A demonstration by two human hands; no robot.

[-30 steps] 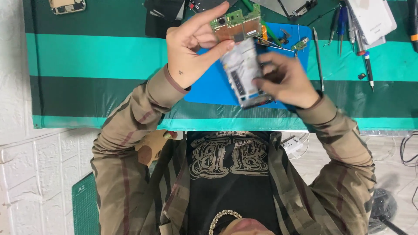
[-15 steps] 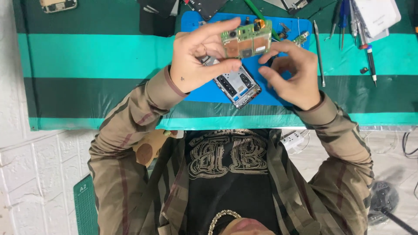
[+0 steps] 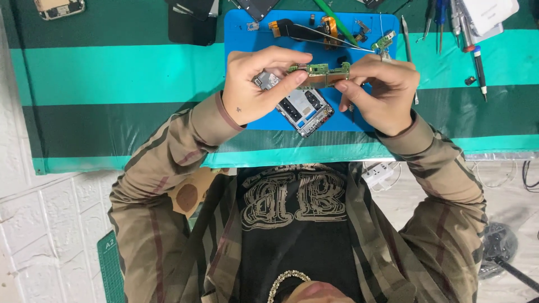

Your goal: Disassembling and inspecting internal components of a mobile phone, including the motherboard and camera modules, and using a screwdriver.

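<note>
A small green circuit board hangs above the blue work mat, pinched at its two ends. My left hand grips its left end with thumb and fingers. My right hand holds its right end. Under the board an opened phone frame lies flat on the mat. Tweezers, small flex parts and a second small green board lie at the mat's far edge.
The mat sits on a green and teal striped table cover. Screwdrivers and pens lie far right, a phone part far left, dark phone pieces at the back. A power strip is on the floor.
The phone frame went from my right hand down onto the mat. The circuit board, first held by my left hand alone, came lower and is now held by both hands.
</note>
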